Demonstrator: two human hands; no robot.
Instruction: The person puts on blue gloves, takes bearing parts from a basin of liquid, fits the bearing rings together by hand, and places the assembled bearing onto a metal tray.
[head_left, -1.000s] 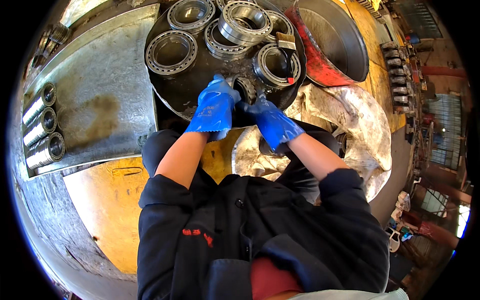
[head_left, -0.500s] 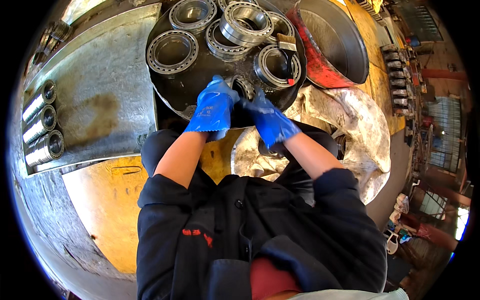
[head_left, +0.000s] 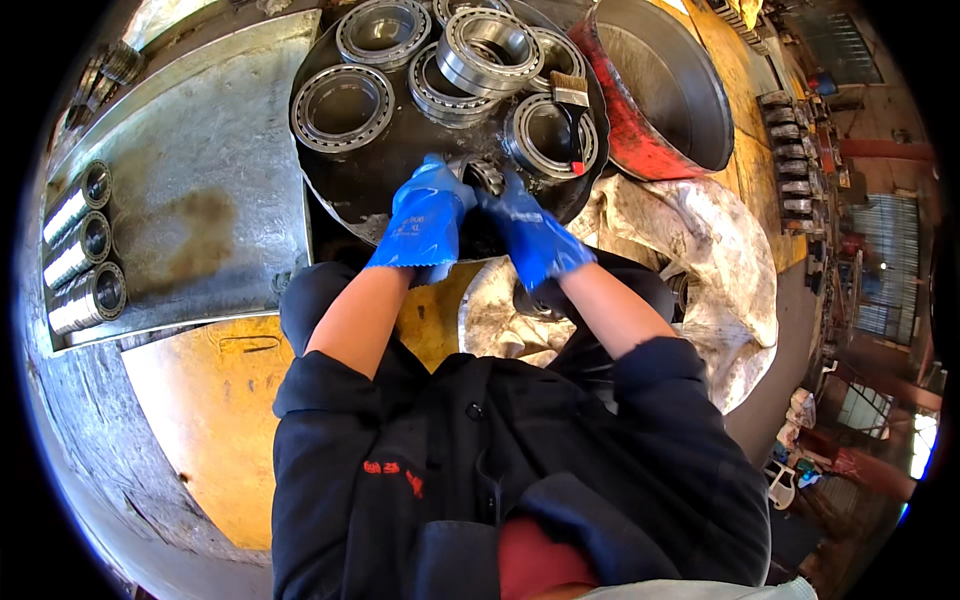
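Note:
Both hands wear blue rubber gloves and meet over the near side of a round dark pan (head_left: 385, 172). A roller bearing (head_left: 483, 176) is tilted between them. My left hand (head_left: 424, 212) grips its left side. Closed on its right side is my right hand (head_left: 530, 225), its fingertips partly hidden. Behind them, several metal bearing rings lie in the wet pan, among them a ring (head_left: 343, 107) at the left and a raised ring (head_left: 488, 50) resting on others. A paintbrush (head_left: 570, 95) with a dark, red-tipped handle leans across the right-hand ring (head_left: 527, 150).
At the left stands a metal tray (head_left: 240, 130) with several bearings (head_left: 88, 298) lying on their sides along its left part. A red-sided basin (head_left: 640, 130) adjoins the pan at the right. Below it, a stained whitish cloth sack (head_left: 725, 240) is bunched beside my right knee.
The bearing between my hands has tilted and turned a little. My right hand has shifted slightly left and closer to my left hand. The rings and brush stay in place.

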